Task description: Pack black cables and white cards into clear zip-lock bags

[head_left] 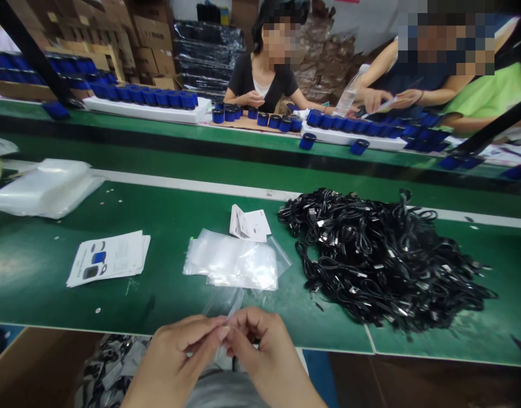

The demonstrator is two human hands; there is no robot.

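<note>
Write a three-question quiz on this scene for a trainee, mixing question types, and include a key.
1. True or false: the pile of black USB cables lies to the right of the stacked clear bags.
2. What are the left hand and right hand holding? A) a folded leaflet B) a clear plastic bag C) a coiled cable
3. Fill in: the stack of printed sheets lies on a ___ tabletop.

Key: 1. True; 2. B; 3. green

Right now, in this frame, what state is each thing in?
Left hand: fingers closed, pinching
Right hand: fingers closed, pinching
Clear bag: held between both hands; open or sealed, cannot tell
Bag stack: flat, unevenly layered
Leaflet stack: flat, slightly fanned
Folded leaflet: partly open
Cables: bundled, heaped
Blue jars: mostly in rows
</note>
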